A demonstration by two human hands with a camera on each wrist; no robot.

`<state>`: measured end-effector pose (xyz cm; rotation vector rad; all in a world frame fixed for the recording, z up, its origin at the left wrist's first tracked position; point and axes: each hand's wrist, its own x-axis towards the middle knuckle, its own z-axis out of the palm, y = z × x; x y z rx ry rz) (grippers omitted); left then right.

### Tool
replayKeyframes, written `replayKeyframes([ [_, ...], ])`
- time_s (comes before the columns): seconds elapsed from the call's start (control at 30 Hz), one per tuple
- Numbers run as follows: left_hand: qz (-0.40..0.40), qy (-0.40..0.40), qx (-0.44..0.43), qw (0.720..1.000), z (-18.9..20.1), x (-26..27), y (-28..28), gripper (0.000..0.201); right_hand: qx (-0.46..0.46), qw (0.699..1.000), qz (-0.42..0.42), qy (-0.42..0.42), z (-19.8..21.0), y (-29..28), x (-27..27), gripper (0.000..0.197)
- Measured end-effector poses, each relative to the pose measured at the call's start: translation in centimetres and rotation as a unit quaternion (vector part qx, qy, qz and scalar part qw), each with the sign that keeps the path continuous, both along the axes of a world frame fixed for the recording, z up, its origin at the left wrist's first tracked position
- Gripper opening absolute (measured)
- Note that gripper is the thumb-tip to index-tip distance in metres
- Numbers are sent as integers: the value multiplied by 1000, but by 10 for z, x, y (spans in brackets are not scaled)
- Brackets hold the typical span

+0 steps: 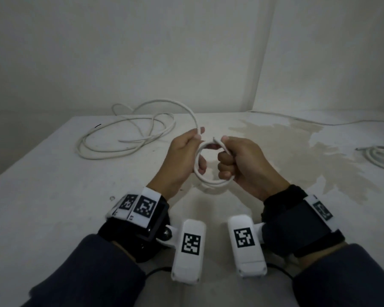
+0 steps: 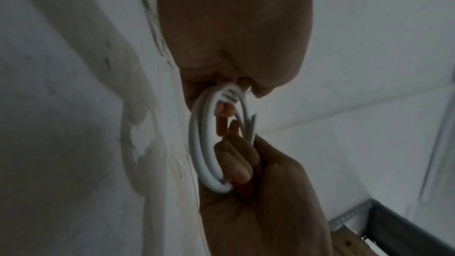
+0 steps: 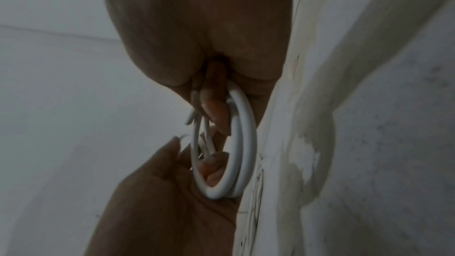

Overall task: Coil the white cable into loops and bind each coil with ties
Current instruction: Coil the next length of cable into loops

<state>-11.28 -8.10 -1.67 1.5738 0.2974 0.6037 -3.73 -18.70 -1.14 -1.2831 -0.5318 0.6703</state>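
Both hands hold a small coil of white cable [image 1: 213, 184] just above the table. My left hand [image 1: 186, 151] grips the coil's left side, fingers curled through the loops, and pinches the cable where it leaves the coil. My right hand [image 1: 237, 160] is a fist round the right side, with a short cable end [image 1: 217, 141] sticking out on top. From the left hand the cable arcs back to a loose pile [image 1: 124, 134]. The left wrist view shows the coil [image 2: 204, 143] between both hands. The right wrist view shows the coil [image 3: 243, 143] with fingers through it.
The white table [image 1: 53, 207] has a stained patch [image 1: 297, 149] at the right. Another white coil [image 1: 379, 157] lies at the right edge. A thin cable [image 1: 319, 121] runs along the back right by the wall. The table's left edge falls away near the pile.
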Motion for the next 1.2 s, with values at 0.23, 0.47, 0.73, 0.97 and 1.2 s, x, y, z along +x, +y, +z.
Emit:
replayKeyframes([
  [0.23, -26, 20, 128, 991, 4, 1, -6, 34, -6, 995, 4, -96, 0, -6, 1, 34],
  [0.47, -16, 22, 157, 987, 1, 2, 1, 31, -16, 994, 48, -93, 0, -4, -1, 33],
  [0.73, -63, 37, 61, 995, -1, 3, 7, 33, 73, 989, 105, 76, -5, -4, 6, 26],
  [0.97, -98, 4, -95, 991, -6, 4, 9, 30, 156, 944, 161, 240, -6, -4, 12, 22],
  [1.2, -57, -21, -135, 989, -7, 5, 13, 19, 130, 962, 174, 165, -6, -4, 9, 18],
])
